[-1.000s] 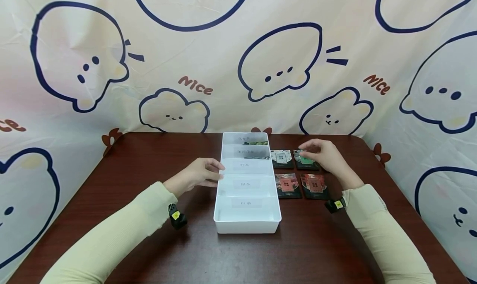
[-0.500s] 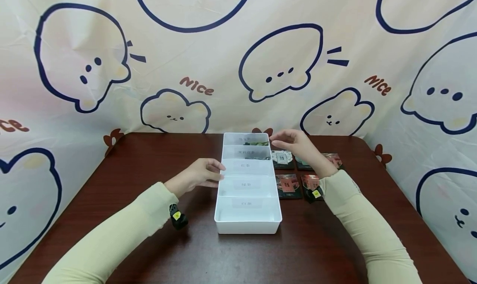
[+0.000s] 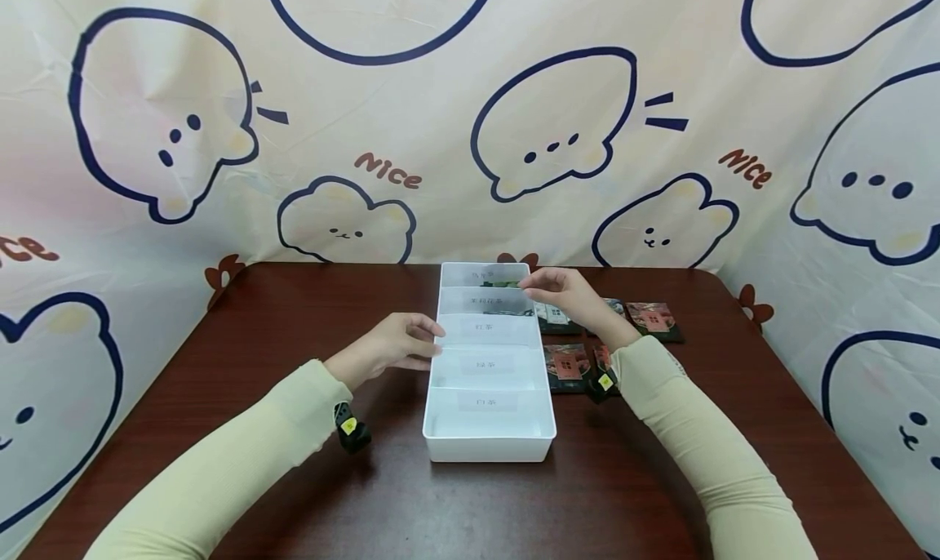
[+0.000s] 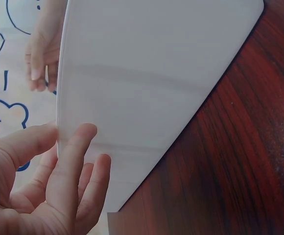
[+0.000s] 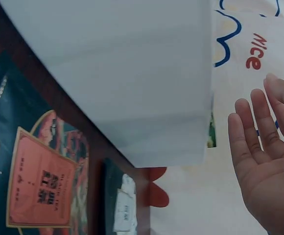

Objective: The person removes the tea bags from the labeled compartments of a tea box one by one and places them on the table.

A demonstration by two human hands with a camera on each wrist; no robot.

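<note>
A long white divided box [image 3: 488,449] stands mid-table, each compartment bearing a printed label. Inside the farthest compartment shows the edge of a green packet [image 3: 502,283]; a greyish-green packet [image 3: 508,312] lies in the one nearer. My left hand [image 3: 389,344] touches the box's left rim, its relaxed fingertips [image 4: 87,131] against the outer wall in the left wrist view. My right hand [image 3: 561,292] is at the far right rim, fingertips over the edge. In the right wrist view its palm [image 5: 264,176] faces the camera, fingers extended and nothing held.
Right of the box lie flat dark tea packets: a white-labelled one [image 3: 552,317], a red-labelled one [image 3: 654,318] at far right and another red-labelled packet [image 3: 567,366] nearer. My right forearm partly covers others. A patterned cloth [image 3: 441,119] hangs behind the table [image 3: 316,291].
My right hand has moved left from above the packets to the box's far right rim, uncovering the red-labelled packet at far right. My left hand and the box have stayed put.
</note>
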